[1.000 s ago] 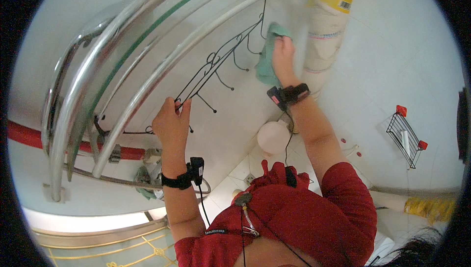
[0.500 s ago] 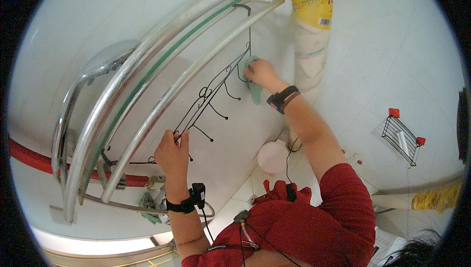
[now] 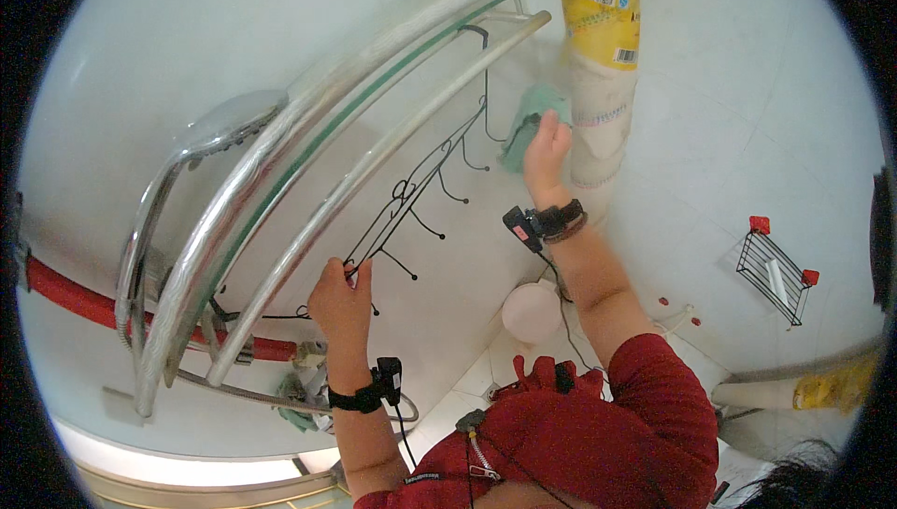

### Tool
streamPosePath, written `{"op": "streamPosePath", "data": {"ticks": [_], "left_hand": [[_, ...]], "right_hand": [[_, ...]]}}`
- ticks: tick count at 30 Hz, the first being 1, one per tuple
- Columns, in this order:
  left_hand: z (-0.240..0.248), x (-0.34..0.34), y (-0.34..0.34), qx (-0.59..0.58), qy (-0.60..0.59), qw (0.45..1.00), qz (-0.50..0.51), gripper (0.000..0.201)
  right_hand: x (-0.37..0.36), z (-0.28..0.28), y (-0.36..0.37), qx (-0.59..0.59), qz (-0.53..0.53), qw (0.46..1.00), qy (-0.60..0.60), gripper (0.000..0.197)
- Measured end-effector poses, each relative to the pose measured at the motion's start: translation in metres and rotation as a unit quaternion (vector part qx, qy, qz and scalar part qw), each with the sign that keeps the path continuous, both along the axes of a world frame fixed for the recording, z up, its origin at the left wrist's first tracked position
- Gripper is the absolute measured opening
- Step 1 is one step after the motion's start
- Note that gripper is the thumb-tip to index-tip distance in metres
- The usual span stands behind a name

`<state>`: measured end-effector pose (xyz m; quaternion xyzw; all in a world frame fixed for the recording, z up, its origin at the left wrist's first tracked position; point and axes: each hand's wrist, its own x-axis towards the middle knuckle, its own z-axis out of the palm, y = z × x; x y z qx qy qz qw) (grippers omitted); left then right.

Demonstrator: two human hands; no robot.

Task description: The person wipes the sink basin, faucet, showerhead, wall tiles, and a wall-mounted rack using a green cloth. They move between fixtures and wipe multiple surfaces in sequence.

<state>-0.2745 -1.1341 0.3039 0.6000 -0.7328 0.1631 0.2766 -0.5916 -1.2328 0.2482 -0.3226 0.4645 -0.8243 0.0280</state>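
Note:
My left hand (image 3: pixel 341 296) grips the lower end of a black wire hook rack (image 3: pixel 420 193) that hangs on the white tiled wall under curved chrome towel bars (image 3: pixel 308 140). My right hand (image 3: pixel 547 149) presses a green cloth (image 3: pixel 525 126) against the wall beside the upper end of the rack. That hand is close to a white pipe (image 3: pixel 598 149). Both wrists wear black bands with small devices, and my sleeves are red.
The pipe's upper part is wrapped in yellow packaging (image 3: pixel 603 4). A red pipe (image 3: pixel 75 292) and a metal hose run along the wall at the left. A small wire basket with red corners (image 3: pixel 774 271) hangs at the right. A white round object (image 3: pixel 531 313) sits below my right forearm.
My right hand has slid the green cloth over the wall, first down and left, then back toward the white pipe. My left hand has stayed on the wire rack.

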Motion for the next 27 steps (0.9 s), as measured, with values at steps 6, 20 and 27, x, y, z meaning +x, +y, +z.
{"op": "streamPosePath", "data": {"ticks": [6,20,27], "left_hand": [[-0.001,0.000,0.000,-0.006,-0.001,1.000,0.001,0.035],[-0.005,0.000,-0.005,-0.065,-0.001,0.998,-0.023,0.036],[-0.004,0.002,-0.002,-0.052,-0.014,0.998,-0.011,0.036]], "right_hand": [[0.034,0.027,0.001,0.030,0.094,0.938,0.333,0.032],[0.089,0.019,0.025,-0.096,0.156,0.905,0.384,0.040],[0.058,0.051,-0.001,0.040,0.124,0.856,0.501,0.039]]}}
